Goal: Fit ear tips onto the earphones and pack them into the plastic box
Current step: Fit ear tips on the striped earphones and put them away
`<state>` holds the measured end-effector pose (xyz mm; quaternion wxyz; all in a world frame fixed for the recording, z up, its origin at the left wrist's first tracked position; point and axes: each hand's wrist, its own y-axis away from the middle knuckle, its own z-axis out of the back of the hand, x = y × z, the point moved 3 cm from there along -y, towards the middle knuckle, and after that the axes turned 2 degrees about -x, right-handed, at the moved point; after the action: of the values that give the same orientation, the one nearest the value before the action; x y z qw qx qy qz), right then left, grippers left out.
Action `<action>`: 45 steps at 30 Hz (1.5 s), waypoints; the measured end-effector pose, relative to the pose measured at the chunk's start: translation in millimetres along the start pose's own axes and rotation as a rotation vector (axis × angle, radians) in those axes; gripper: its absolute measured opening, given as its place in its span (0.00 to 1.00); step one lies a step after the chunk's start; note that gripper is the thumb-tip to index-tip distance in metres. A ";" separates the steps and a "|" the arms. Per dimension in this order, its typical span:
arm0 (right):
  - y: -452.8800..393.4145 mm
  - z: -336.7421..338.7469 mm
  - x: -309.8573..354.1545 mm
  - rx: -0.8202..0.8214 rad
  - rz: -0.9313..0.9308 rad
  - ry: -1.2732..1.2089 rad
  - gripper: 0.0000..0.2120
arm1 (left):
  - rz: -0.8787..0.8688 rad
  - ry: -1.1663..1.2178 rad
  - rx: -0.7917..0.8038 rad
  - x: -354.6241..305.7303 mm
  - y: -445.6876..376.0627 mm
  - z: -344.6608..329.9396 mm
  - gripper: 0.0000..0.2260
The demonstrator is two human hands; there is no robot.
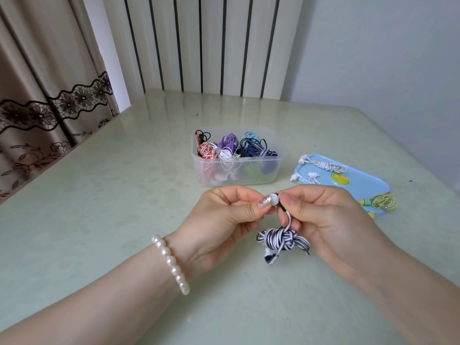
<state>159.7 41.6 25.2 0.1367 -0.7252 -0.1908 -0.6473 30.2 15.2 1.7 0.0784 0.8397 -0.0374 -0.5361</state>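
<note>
My left hand (pixel 224 220) pinches a white ear tip (pixel 273 199) between thumb and fingers. My right hand (pixel 326 220) pinches the earbud of a black-and-white striped earphone right against that tip. The earphone's bundled striped cable (pixel 282 241) hangs below my right fingers, just above the table. Behind my hands stands the clear plastic box (pixel 237 174), holding several coiled earphones in red, purple, white and blue.
A light blue lid (pixel 358 181) lies to the right of the box with white earphones (pixel 321 166) on it. A yellow-green earphone coil (pixel 382 201) rests at the lid's near right end. The pale green table (pixel 99 195) meets a curtain on the left and a wall behind.
</note>
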 end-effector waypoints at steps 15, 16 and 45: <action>-8.0 -1.3 -12.5 -0.052 -0.147 -0.208 0.08 | 0.074 0.028 -0.032 -3.3 -1.1 4.7 0.07; -7.9 -0.2 -12.2 -0.051 -0.157 -0.209 0.07 | 0.050 -0.007 -0.044 -4.7 -0.8 5.1 0.08; -16.1 23.1 2.4 -0.077 -0.050 -0.393 0.07 | -0.020 -0.370 0.129 0.6 2.6 2.7 0.09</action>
<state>173.1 66.5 23.9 0.0531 -0.8372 -0.2069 -0.5034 28.1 12.3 0.4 0.0108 0.7303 -0.0769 -0.6787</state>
